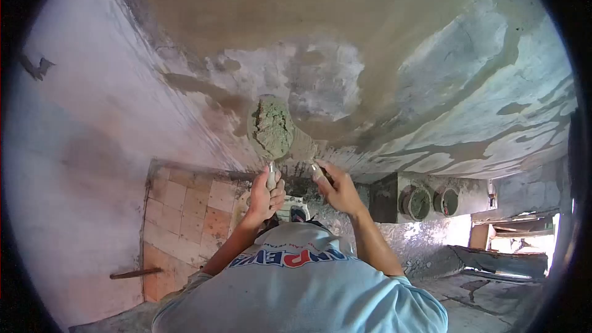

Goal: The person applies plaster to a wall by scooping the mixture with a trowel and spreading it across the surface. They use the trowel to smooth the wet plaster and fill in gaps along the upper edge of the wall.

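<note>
My left hand (266, 195) is wrapped round the handle of a rounded trowel (252, 124). A thick heap of wet grey-green mortar (273, 127) lies on it. Close on its right, my right hand (338, 190) grips the handle of a second trowel (302, 146), whose mortar-smeared blade reaches up beside the heap. Both tools are held in front of the wall (327, 80), where brown wet plaster (259, 12) covers the upper part and pale bare patches show below it.
A pale wall (80, 142) meets the plastered one at the left. Below lie square tiles (185, 203), with a stick (135, 273) jutting near them. At the right, two round mortar-crusted openings (430, 202) face me from a grey block, and light enters beyond some boards (515, 234).
</note>
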A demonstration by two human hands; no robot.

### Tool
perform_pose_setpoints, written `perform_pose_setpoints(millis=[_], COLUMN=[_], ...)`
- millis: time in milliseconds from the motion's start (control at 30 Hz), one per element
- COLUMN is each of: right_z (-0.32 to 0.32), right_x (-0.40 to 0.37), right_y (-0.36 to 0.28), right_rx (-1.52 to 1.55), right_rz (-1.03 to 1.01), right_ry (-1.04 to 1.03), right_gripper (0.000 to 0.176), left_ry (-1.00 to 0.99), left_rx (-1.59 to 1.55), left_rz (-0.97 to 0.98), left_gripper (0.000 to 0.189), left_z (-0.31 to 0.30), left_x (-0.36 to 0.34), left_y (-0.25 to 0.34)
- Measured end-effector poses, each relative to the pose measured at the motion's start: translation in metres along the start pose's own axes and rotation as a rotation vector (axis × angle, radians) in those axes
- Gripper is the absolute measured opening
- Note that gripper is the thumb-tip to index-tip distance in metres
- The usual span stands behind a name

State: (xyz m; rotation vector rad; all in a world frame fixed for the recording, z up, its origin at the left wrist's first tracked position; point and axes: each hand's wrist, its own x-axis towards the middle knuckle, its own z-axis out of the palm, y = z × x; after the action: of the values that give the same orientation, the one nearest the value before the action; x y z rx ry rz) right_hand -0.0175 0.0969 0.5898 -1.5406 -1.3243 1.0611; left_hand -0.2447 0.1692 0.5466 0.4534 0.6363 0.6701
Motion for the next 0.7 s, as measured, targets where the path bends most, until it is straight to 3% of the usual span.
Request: perform_pose_setpoints(millis=[133, 333, 433, 567, 600, 700], right_z=[0.023, 0.030, 0.028, 0.039, 0.036, 0.027], right_x=[-0.005, 0.002, 0.008, 0.009, 0.011, 0.015], right_y=[0.005, 0.008, 0.011, -0.012, 0.018, -0.002], right_rx=[0.040, -0.049, 0.226, 0.700, 0.674, 0.696], right_rz=[-0.108, -0.097, 0.138, 0.184, 0.137, 0.046], right_ry=[0.120, 0.216, 0.021, 0.086, 0.004, 0.063], right_gripper=[0.033, 0.019, 0.024, 0.033, 0.036, 0.043], left_ry=[-0.001, -0.004, -0.019, -0.011, -0.030, 0.008], left_rx=[0.000, 0.026, 0.019, 0.025, -0.006, -0.044], left_rz=[-0.003, 0.010, -0.004, -0.022, -0.048, -0.067], left_gripper=[0.045, 0.045, 0.045, 0.045, 0.045, 0.046], left_z=[0.000, 0.000, -0.004, -0.004, -0.011, -0.021], left_x=[0.002, 0.001, 0.003, 0.003, 0.006, 0.008], left_y=[0.000, 0.000, -0.003, -0.003, -0.005, -0.011])
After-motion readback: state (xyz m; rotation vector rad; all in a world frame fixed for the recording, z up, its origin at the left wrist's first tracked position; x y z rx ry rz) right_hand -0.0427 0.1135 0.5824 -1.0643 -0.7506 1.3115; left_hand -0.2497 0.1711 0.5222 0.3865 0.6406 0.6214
